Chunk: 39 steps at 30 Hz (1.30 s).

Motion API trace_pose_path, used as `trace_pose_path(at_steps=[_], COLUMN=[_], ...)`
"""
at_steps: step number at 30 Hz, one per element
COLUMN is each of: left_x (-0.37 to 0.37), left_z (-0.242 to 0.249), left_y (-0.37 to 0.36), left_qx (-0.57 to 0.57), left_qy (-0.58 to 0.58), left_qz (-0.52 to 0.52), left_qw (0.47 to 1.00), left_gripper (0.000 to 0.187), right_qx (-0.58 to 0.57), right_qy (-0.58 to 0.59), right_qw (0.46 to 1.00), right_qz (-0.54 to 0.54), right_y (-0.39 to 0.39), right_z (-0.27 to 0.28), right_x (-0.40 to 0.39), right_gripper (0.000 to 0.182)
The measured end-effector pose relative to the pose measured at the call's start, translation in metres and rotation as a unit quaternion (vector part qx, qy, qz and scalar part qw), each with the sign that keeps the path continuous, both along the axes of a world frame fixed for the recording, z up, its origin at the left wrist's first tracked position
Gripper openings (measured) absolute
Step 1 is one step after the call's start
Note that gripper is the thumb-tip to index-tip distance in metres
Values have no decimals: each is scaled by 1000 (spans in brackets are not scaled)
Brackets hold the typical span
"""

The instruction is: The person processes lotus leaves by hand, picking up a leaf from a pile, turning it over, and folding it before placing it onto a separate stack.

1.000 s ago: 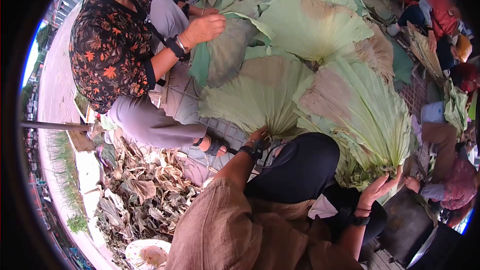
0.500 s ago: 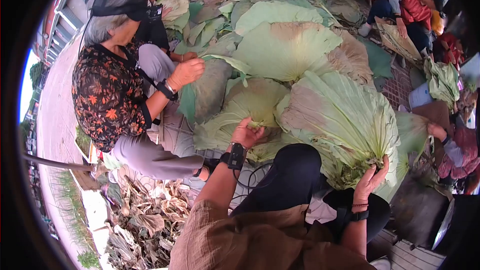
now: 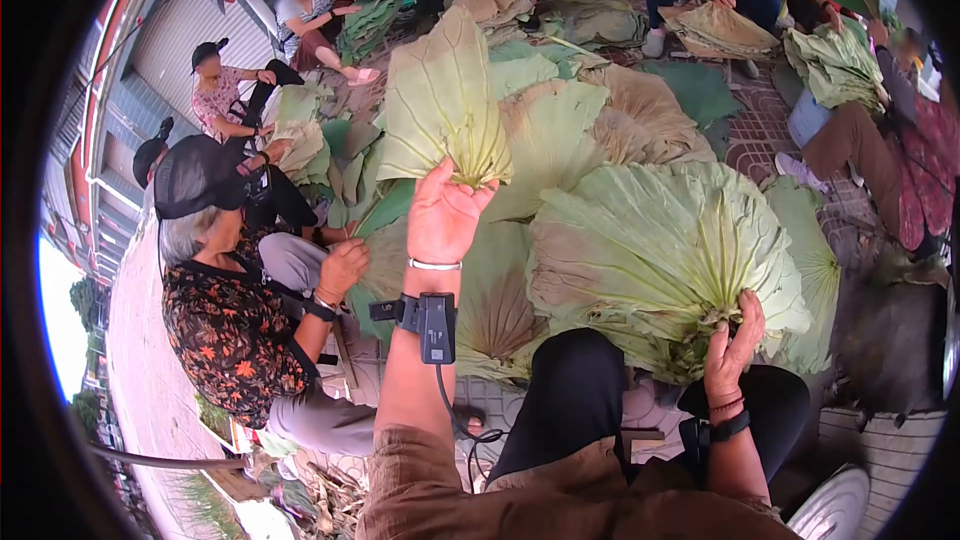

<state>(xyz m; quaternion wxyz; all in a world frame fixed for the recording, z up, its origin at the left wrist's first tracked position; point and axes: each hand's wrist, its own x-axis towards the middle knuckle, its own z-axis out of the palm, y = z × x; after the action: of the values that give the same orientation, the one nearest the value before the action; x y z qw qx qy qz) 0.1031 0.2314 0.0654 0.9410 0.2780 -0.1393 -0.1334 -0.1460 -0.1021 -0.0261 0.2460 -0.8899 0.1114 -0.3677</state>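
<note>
Down low, right hand [image 3: 733, 348] clamped on the gathered stem end of a fanned bundle of leaves [image 3: 665, 250], fingers curled over the top, bundle resting against the black-trousered knee [image 3: 575, 390]. Up and across, left hand [image 3: 443, 215] raised, fingers and thumb pinched shut on the base of a single folded leaf [image 3: 445, 100], held upright, well above the heap. Wrist strapped with a black device [image 3: 430, 320], cable dangling. Just left, a seated person in a floral top [image 3: 230, 335], hand [image 3: 343, 265] on a leaf. Beyond, pale green leaves spread over the ground [image 3: 560, 130]. Farther back, more people sitting with leaf stacks [image 3: 720, 28].
</note>
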Motion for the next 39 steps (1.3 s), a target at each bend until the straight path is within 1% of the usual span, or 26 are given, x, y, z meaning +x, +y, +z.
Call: trace_pose_path(at_steps=[1,3,5,7,8,9,10,11,12,13,15,17,19,21,23,24,26,27,29,31,32,33,36,37,38,39], left_x=[13,40,70,99,114,124,118,114,113,112,98,80,55,23,-15,-30,-61,-85,-137,-183,-202,-212,-201,-200,-202,-205], left_z=[5,17,16,11,0,-13,-20,-26,-44,-70,-104,-142,-176,-207,-242,-305,-415,-422,-426,-361,-372,-384,-433,-449,-462,-475], left_y=[-8,-26,-44,-64,-78,-86,-97,-104,-102,-95,-86,-58,-24,15,56,97,169,174,163,126,123,120,107,103,99,97], left_qx=[4,-44,-57,-112,-95,-93,-22,50,148,245,399,407,408,438,458,542,684,683,659,757,752,779,844,841,762,647], left_qy=[-1,-5,-7,25,54,55,189,315,289,260,246,242,289,341,362,272,63,81,216,20,48,30,-51,-41,130,295], left_qz=[-9,-24,-42,-30,35,26,22,18,-17,-50,-39,-23,34,40,17,-41,-114,-112,-103,-134,-139,-163,-219,-218,-175,-122], left_qw=[1000,999,997,993,993,994,981,947,946,933,883,880,866,831,812,795,718,717,713,640,642,604,487,494,609,693], left_gripper=[17,18,19,17,43,43,61,80,89,100,88,77,62,55,52,50,46,46,39,38,38,39,40,40,39,38], right_qx=[-6,-2,-3,11,8,4,14,14,15,17,24,25,24,21,21,19,13,10,5,15,16,17,18,25,33,29], right_qy=[2,4,9,8,4,3,8,6,5,5,4,4,7,0,3,-1,-2,-8,-6,-5,-4,2,6,0,-3,5], right_qw=[1000,1000,1000,1000,1000,1000,1000,1000,1000,1000,1000,1000,1000,1000,1000,1000,1000,1000,1000,1000,1000,1000,1000,1000,999,999], right_qz=[9,2,11,-3,3,11,4,-2,4,11,12,11,16,6,12,8,7,12,8,5,7,8,23,17,11,22], right_y=[-1,-1,-1,-1,-2,-3,-2,-3,-4,-3,-4,-3,-3,-2,-2,-2,-1,-1,0,2,3,3,5,4,4,6], right_z=[1,4,8,9,9,9,10,11,11,11,12,12,12,11,12,12,10,8,3,2,1,0,-1,-3,-5,-7], right_x=[0,0,0,1,1,1,1,1,1,0,0,0,-1,0,1,2,0,1,0,1,0,-1,0,1,1,1], right_gripper=[46,46,46,46,45,45,45,45,45,46,47,48,49,49,48,48,48,48,47,45,45,46,46,46,47,47])
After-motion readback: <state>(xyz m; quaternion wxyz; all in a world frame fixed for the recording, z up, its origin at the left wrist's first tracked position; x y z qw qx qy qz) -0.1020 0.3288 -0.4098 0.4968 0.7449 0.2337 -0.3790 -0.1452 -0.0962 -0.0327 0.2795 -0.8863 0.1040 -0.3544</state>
